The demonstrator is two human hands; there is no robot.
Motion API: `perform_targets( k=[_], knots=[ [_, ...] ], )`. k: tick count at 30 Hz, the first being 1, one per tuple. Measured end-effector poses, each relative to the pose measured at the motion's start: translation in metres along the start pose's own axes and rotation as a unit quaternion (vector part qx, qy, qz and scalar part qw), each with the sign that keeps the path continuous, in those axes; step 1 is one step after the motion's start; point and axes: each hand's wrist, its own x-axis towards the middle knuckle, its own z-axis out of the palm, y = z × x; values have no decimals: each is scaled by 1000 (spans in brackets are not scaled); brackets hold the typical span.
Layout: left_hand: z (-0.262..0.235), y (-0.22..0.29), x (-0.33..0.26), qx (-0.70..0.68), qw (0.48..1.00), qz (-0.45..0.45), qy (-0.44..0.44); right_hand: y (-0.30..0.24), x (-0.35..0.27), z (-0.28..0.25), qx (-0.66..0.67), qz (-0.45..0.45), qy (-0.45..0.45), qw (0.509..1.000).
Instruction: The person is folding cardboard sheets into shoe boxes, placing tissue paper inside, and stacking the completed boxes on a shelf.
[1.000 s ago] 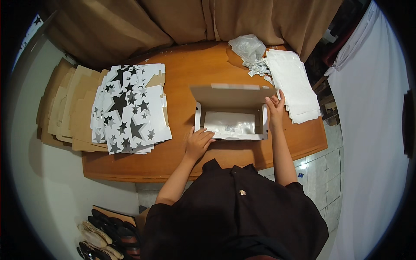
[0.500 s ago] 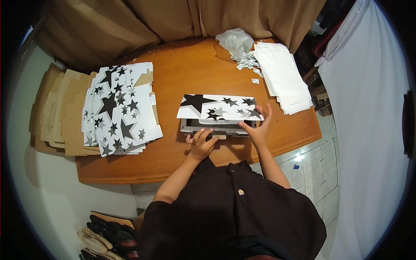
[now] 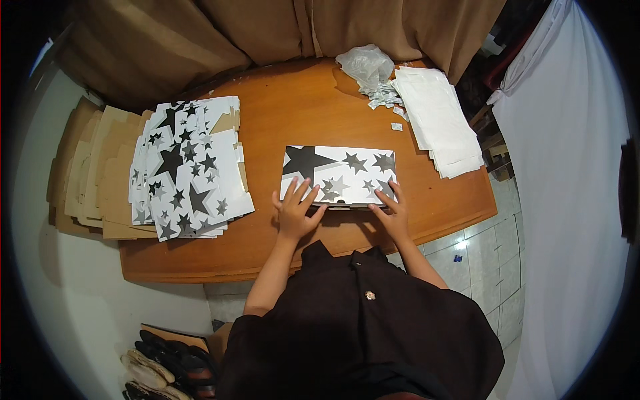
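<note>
Two hands press a star-printed cardboard box (image 3: 341,172) at its near edge, box sitting mid-bench, right of centre. Main change: lid was standing up a second ago with a white packet visible inside, was tilted half down half a second ago, and now lies flat over the top, so the contents are hidden. Left hand (image 3: 293,212) has moved from below the lid's near edge onto its near left corner: fingers wide apart, some on the printed top, thumb by the near edge. Right hand (image 3: 395,217) has let go of the lid's right end and come to the near right corner: fingers loosely spread on top, thumb by the near edge. Neither hand is wrapped round the box; contact looks like flat pressing. Meaning for the work: closing seems nearly done, with only the near edge perhaps left to settle; whether the front flap is fully tucked is too small to tell. Surroundings unchanged: star-printed flat box blanks (image 3: 190,173) to the left, brown cardboard blanks (image 3: 120,180) farther left, white paper stack (image 3: 440,123) far right, crumpled clear plastic bag (image 3: 367,67) at the far side with small white sachets (image 3: 383,97) spilling beside it, all on the wooden bench (image 3: 267,167). Box stands well apart from all of them.
</note>
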Motion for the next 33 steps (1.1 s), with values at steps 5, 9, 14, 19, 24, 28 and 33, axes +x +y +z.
perform_targets(
  k=[5,9,14,19,24,28,33],
  knots=[
    [-3,-13,3,-30,992,79,-94,-3,7,-13,-196,-55,-91,975],
    [7,-7,1,0,994,78,-79,13,25,-13,-307,-100,-73,943],
    [17,-3,5,3,997,66,-44,6,46,-10,-308,-108,-92,941],
    [19,1,8,3,998,36,-41,-18,28,16,-209,-183,-96,956],
    [16,2,8,12,998,41,-43,-21,11,47,-218,-230,-51,947],
    [17,2,6,0,999,35,-41,0,13,58,-230,-265,-14,936],
    [18,1,6,2,998,39,-39,-2,15,58,-258,-302,18,917]
  ],
)
